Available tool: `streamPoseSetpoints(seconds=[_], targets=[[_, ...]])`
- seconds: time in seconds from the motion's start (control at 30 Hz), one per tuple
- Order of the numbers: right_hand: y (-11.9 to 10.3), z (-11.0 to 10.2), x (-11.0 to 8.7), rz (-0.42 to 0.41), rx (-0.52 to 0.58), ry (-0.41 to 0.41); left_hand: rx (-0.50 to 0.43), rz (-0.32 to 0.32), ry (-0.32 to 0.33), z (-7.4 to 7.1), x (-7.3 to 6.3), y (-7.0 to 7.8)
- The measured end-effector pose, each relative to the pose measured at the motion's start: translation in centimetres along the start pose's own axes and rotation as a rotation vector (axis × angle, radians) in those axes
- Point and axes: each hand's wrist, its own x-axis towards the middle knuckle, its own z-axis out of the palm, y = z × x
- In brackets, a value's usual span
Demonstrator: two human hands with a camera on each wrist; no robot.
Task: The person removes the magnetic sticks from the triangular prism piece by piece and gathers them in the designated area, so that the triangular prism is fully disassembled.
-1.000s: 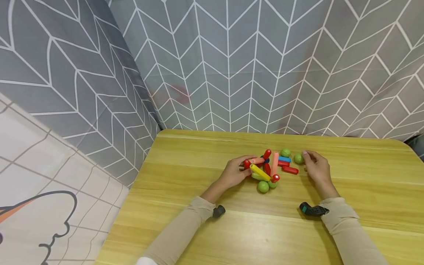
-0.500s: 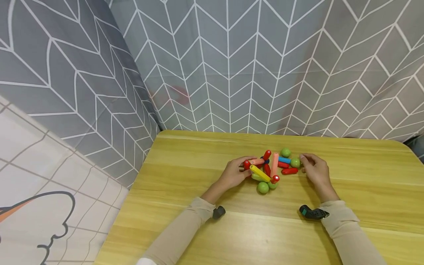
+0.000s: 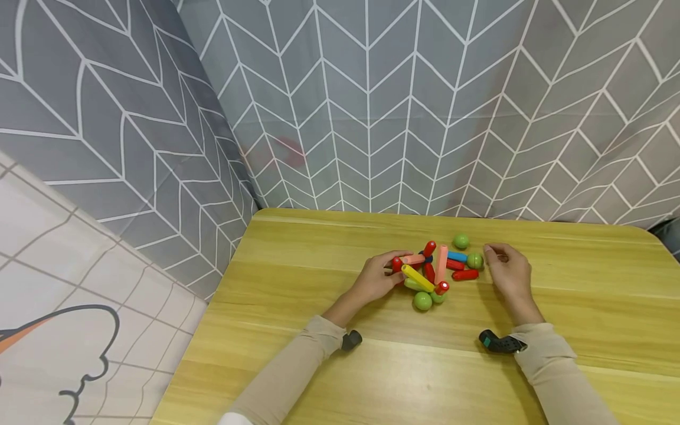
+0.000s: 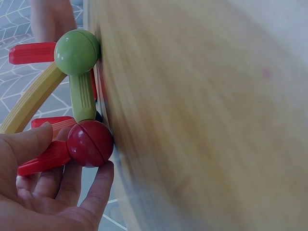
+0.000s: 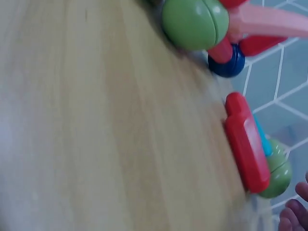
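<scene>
In the head view, a frame of magnetic sticks and balls stands mid-table, with a yellow stick (image 3: 418,278) and a pink stick (image 3: 441,264) on its upper side. My left hand (image 3: 374,277) grips its left corner. Seen from the left wrist, the thumb lies along a short red stick (image 4: 45,159) and a fingertip touches the red ball (image 4: 90,143) below. My right hand (image 3: 511,274) hovers to the right with loosely bent fingers, holding nothing. Nearest to it is a green ball (image 3: 475,261), by the end of a blue stick (image 3: 457,257). Only fingertips (image 5: 293,214) show in the right wrist view.
A loose red stick (image 3: 465,274) lies right of the frame. Another green ball (image 3: 461,241) sits behind it, and one more green ball (image 3: 422,301) is at the front. The wooden table (image 3: 297,248) ends at a patterned grey curtain (image 3: 340,118).
My right fingers have come away from the green ball, which has moved left and forward to the blue stick's end. The back green ball has shifted slightly. My left hand keeps its grip.
</scene>
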Motion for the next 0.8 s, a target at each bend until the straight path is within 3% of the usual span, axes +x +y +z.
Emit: streamPoseSetpoints(seconds=[0.17,0.8], targets=[[-1.5,-0.1,-0.5,-0.103,-0.007,0.044,-0.004,0.001,-0.001,0.0,0.0,0.0],[-6.7,0.3,-3.1,-0.406,-0.009,-0.175,-0.015,0.003,-0.006,0.0,-0.1,0.1]])
